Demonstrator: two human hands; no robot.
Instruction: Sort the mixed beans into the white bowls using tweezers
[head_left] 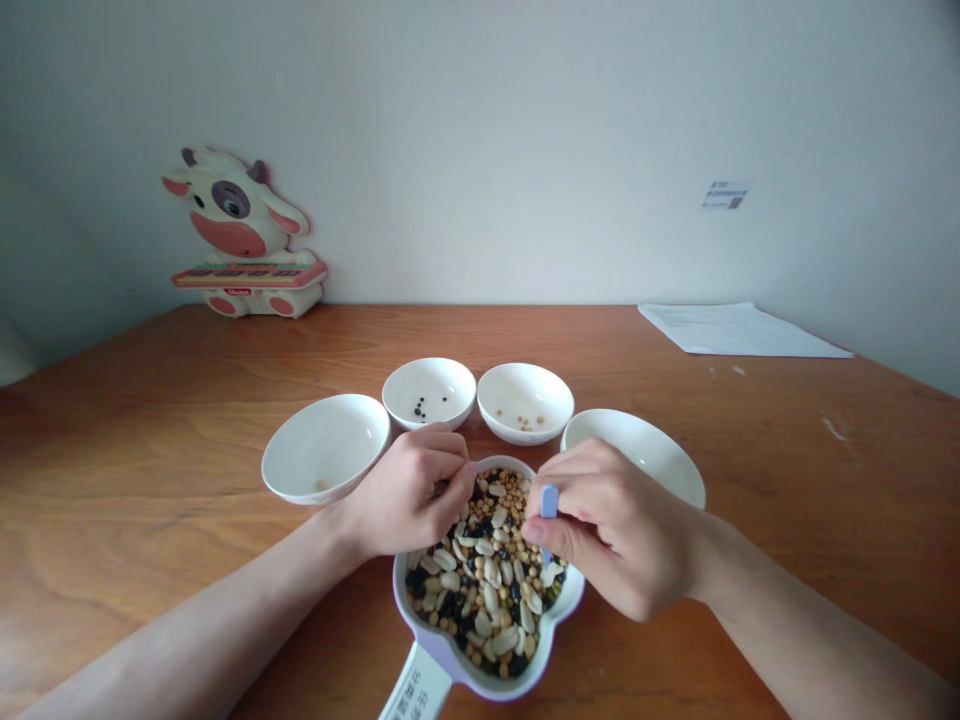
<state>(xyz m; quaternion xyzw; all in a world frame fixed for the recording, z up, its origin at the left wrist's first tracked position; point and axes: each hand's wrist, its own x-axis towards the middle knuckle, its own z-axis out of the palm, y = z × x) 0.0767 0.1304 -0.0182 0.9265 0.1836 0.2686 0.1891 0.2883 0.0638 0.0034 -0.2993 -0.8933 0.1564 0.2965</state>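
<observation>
One blue tool (550,502) sits pinched between the thumb and curled fingers of the right hand (611,530), its lower end pointing down into the right side of a handled pan (442,645). Mixed peanuts and beans (491,590) fill the pan, lying below and between both hands; a pale piece (552,575) lies right at the tool's tip, though whether it is gripped cannot be told. The left hand (420,490) is curled at the pan's far-left rim, its fingertips hidden, so its hold is unclear. Beyond stand four white bowls (296,450) in an arc.
</observation>
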